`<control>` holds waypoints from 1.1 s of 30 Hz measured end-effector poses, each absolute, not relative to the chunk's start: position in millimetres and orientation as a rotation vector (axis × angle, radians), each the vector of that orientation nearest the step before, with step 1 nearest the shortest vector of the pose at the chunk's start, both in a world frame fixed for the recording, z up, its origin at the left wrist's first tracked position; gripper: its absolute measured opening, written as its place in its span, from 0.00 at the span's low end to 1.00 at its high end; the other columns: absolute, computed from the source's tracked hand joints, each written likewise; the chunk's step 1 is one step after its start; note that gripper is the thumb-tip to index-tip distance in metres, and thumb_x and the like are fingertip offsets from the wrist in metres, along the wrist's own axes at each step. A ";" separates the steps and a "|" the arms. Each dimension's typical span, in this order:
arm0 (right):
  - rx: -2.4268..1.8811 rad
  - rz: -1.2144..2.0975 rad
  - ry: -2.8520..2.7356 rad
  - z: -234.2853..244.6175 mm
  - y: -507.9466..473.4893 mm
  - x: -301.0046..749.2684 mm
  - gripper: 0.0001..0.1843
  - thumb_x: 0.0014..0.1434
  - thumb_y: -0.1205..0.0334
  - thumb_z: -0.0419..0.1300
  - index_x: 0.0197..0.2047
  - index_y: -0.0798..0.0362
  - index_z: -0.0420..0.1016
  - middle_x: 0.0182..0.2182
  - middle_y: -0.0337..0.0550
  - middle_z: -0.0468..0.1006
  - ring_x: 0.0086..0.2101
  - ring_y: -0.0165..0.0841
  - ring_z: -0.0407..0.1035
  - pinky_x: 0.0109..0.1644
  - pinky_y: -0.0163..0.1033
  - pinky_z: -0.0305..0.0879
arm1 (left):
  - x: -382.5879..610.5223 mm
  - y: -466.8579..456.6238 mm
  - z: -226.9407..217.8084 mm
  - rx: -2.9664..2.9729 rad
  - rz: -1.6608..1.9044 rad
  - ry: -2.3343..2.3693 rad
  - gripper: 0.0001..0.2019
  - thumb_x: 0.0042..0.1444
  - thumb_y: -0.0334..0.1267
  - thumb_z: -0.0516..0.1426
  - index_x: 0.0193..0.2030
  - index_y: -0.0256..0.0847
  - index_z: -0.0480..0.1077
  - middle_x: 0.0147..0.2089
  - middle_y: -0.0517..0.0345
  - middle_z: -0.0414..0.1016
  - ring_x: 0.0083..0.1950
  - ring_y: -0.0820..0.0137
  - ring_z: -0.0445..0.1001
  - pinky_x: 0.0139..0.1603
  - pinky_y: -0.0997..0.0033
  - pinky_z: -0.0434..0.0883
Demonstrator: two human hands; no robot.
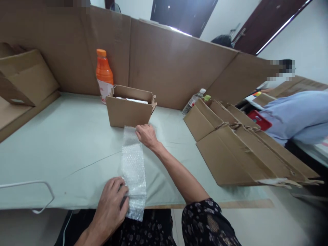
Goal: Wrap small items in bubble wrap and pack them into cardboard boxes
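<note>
A strip of clear bubble wrap (133,167) lies lengthwise on the pale green table (64,143), its near end hanging over the front edge. My left hand (111,201) pinches that near end at the table's edge, fingers closed on it. My right hand (146,135) rests on the far end of the strip, fingers curled down on its corner, just in front of a small open cardboard box (129,111) with something white inside.
An orange drink bottle (104,75) stands behind the box. Flattened cardboard boxes (243,150) lie stacked at the right, a clear water bottle (193,100) beyond them. Cardboard walls (166,58) surround the table. A person in a blue sleeve (299,116) sits at the far right.
</note>
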State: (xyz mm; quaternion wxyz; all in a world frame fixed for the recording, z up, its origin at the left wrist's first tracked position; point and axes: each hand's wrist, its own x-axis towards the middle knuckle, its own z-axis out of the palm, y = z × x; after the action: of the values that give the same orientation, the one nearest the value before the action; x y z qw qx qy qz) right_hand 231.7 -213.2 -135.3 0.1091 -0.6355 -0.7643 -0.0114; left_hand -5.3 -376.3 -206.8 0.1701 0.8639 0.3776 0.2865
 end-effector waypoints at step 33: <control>-1.445 0.354 -1.752 -183.5 -424.9 203.8 0.08 0.67 0.67 0.57 0.44 0.49 0.77 0.36 0.41 0.83 0.39 0.35 0.75 0.47 0.43 0.69 | -42.0 -348.1 -178.5 1.680 0.727 0.957 0.24 0.67 0.47 0.51 0.67 0.41 0.65 0.58 0.43 0.78 0.61 0.57 0.75 0.62 0.54 0.73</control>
State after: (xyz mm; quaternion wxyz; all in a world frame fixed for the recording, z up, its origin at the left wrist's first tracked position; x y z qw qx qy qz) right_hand 203.8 -424.9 -183.5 0.4095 -0.5735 -0.6954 0.1407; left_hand -42.0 -348.1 -178.5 0.5125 0.6984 0.3978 0.3024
